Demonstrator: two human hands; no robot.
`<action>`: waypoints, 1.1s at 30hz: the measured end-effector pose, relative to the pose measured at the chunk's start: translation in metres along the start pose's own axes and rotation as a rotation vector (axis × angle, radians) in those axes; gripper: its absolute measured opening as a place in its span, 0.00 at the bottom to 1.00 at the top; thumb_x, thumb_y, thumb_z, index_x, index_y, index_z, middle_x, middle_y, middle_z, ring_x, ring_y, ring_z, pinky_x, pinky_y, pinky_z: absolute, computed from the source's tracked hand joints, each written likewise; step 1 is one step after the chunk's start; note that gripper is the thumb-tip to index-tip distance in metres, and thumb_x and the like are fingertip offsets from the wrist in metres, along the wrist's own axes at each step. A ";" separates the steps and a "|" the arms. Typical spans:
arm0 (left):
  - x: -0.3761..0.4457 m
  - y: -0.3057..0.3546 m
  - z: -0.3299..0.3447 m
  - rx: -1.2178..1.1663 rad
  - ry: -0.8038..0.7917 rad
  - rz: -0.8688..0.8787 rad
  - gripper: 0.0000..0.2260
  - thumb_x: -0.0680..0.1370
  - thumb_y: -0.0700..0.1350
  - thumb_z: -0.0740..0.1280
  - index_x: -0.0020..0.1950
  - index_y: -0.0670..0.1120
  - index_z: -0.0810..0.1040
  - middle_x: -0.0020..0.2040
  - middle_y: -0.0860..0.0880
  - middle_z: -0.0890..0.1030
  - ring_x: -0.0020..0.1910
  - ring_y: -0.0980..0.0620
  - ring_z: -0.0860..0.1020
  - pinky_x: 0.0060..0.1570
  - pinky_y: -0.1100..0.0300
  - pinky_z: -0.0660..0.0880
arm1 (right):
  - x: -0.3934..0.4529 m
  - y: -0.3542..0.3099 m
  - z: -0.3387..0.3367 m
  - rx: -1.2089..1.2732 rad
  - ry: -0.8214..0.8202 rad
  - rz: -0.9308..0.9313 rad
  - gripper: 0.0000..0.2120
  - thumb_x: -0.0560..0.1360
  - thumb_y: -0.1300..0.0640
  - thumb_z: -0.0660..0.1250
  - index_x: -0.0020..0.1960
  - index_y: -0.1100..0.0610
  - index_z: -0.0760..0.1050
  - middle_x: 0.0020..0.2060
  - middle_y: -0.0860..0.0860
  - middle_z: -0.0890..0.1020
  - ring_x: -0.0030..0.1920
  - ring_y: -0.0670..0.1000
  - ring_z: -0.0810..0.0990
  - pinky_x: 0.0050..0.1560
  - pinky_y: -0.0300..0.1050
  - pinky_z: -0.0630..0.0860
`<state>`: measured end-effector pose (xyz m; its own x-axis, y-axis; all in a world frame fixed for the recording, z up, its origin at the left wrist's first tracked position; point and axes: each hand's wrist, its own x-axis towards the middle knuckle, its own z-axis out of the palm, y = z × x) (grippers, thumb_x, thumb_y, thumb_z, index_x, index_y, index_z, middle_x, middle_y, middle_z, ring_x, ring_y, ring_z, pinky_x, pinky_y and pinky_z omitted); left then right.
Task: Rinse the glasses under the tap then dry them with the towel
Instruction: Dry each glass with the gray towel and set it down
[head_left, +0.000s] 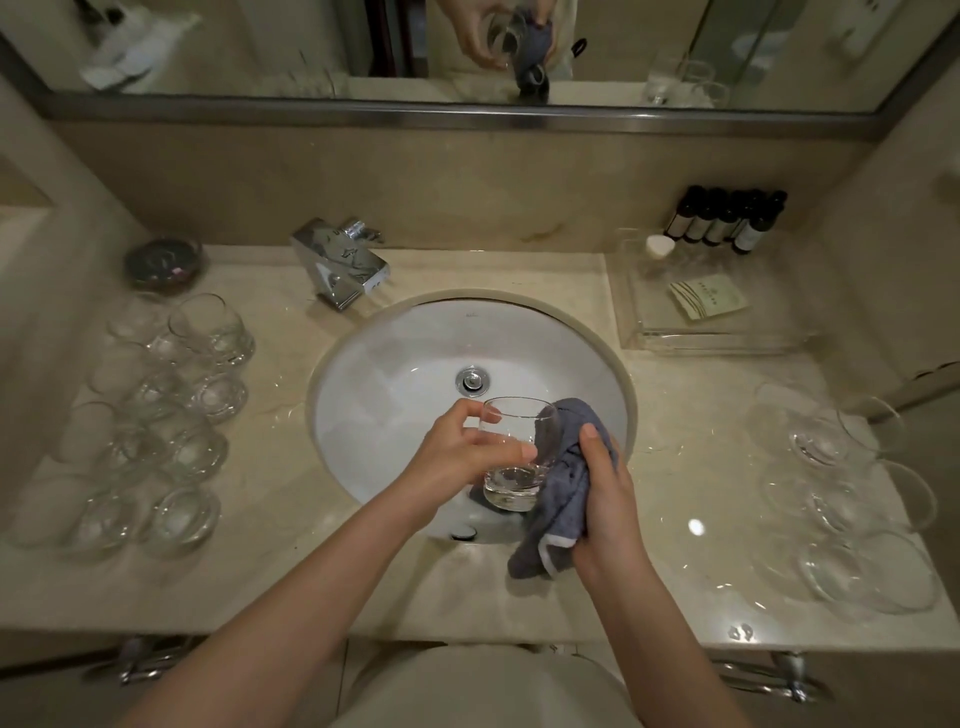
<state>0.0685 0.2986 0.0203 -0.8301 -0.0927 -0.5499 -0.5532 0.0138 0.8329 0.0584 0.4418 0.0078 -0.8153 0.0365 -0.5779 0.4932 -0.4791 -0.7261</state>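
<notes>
Over the near half of the white sink basin (395, 358): a clear glass (511, 457), upright, gripped around its side by the left hand (467, 457), thumb and fingers curled round the wall. Against the glass's right side — a grey towel (563, 499), bunched and clutched in the right hand (610, 499), fingers wrapped over the cloth, one corner hanging below the palm. Part of the towel hidden behind the glass and under the fingers; exact contact at the glass base not discernible. Left of the basin: a cluster of clear glasses (171, 415) lying on the marble counter (691, 519), outlines overlapping and hard to count. Right of the basin: further glasses (841, 493) on their sides, edges faint against the stone. Behind the basin, to its left: a chrome tap (337, 265). Behind the basin, to its right: a clear tray (711, 338) holding a small packet, with dark bottles (722, 221) at the wall beyond. Above the basin: a mirror (260, 47), cut off at the top edge, with a blurred reflection of hands, glass and towel.
</notes>
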 end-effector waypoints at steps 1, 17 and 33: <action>-0.001 0.000 -0.001 0.006 -0.009 -0.002 0.36 0.51 0.60 0.76 0.56 0.50 0.74 0.51 0.46 0.85 0.43 0.53 0.81 0.49 0.52 0.76 | -0.001 0.001 0.000 0.004 0.004 0.005 0.18 0.78 0.53 0.63 0.65 0.61 0.74 0.58 0.62 0.81 0.58 0.62 0.80 0.59 0.54 0.78; -0.015 -0.009 0.026 -0.037 0.158 0.151 0.24 0.74 0.56 0.72 0.65 0.57 0.63 0.56 0.54 0.73 0.52 0.63 0.75 0.47 0.68 0.71 | -0.009 0.007 0.005 -0.021 -0.045 -0.103 0.17 0.79 0.57 0.62 0.68 0.58 0.70 0.58 0.57 0.81 0.55 0.54 0.82 0.49 0.42 0.81; -0.010 -0.011 0.018 -0.076 0.200 0.036 0.31 0.64 0.70 0.58 0.57 0.52 0.76 0.48 0.52 0.78 0.43 0.55 0.77 0.47 0.56 0.73 | -0.011 0.013 0.009 0.001 -0.044 -0.072 0.09 0.79 0.56 0.63 0.59 0.53 0.75 0.53 0.54 0.82 0.49 0.52 0.82 0.51 0.47 0.79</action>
<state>0.0817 0.3176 0.0158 -0.8149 -0.2894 -0.5022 -0.5099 -0.0541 0.8585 0.0706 0.4273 0.0084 -0.8610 0.0326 -0.5075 0.4327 -0.4775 -0.7648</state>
